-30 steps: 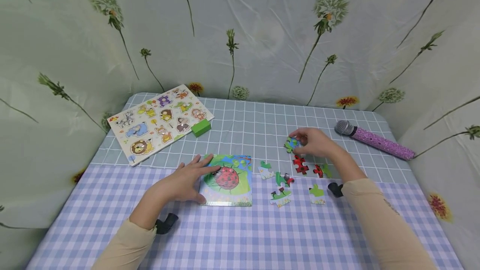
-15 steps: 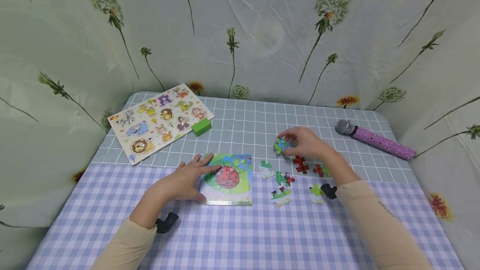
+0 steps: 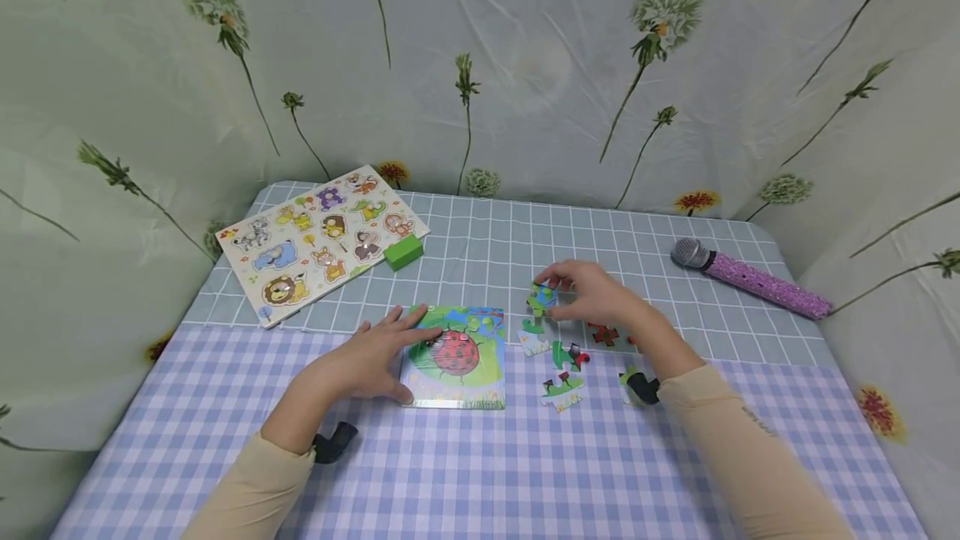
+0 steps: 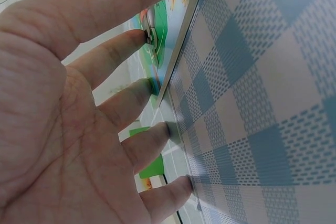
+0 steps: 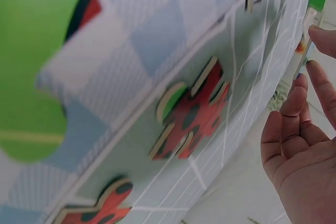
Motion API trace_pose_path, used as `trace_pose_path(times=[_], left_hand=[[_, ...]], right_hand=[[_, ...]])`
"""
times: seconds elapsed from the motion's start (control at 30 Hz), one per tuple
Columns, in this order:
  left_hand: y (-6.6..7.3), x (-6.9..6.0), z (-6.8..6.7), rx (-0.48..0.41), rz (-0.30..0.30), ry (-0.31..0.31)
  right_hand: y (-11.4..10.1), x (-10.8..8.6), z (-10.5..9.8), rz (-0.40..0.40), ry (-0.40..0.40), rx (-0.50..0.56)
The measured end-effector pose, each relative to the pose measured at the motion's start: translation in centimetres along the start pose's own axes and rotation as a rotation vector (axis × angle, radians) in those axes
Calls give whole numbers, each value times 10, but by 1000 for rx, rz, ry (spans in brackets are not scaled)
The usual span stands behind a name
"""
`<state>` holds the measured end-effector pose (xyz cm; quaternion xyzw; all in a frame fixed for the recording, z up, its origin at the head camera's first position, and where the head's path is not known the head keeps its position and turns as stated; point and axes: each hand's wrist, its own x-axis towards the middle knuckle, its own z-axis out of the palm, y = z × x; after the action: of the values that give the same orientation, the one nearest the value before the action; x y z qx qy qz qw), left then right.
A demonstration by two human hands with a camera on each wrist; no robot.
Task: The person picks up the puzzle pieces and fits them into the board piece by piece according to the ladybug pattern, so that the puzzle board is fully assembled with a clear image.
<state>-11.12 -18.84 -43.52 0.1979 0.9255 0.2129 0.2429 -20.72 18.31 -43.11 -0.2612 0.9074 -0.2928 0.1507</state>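
Checked cloth [image 3: 465, 473], ladybird board [image 3: 480, 382]
My left hand [image 3: 375, 361], fingers spread, likely steadies it; my right hand [image 3: 596, 294] pinches a blue-green puzzle piece [image 3: 542, 298] by its edges.

In the head view, the left hand [image 3: 371, 361] obscures the left side of the ladybug board [image 3: 459, 357]. The right hand [image 3: 596, 294] covers part of the held puzzle piece's [image 3: 542, 297] edge. A black wrist mount [image 3: 642, 389] masks much of a green corner piece [image 3: 625, 376]; the right forearm [image 3: 663, 344] blocks most of a red piece [image 3: 632, 341]. Marking on the right sleeve [image 3: 738, 440] is illegible. In the right wrist view, a near green piece [image 5: 31, 77] is blurred and cut off at left.
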Motion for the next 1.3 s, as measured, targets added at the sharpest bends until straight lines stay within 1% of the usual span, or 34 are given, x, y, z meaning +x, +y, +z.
trace_pose_path(times=[0.37, 0.5, 0.67, 1.1, 1.3], left_hand=[[0, 0, -1, 6, -2, 2], [0, -1, -1, 3, 0, 5], [0, -1, -1, 10, -2, 5], [-1, 0, 0, 4, -5, 2], [-2, 0, 1, 5, 1, 8]], right_hand=[[-17, 3, 13, -36, -34, -16], [-22, 7, 17, -68, -41, -23], [-26, 11, 22, -103, -59, -7], [-40, 18, 35, -99, -106, 7], [-45, 22, 40, -119, -130, -2]])
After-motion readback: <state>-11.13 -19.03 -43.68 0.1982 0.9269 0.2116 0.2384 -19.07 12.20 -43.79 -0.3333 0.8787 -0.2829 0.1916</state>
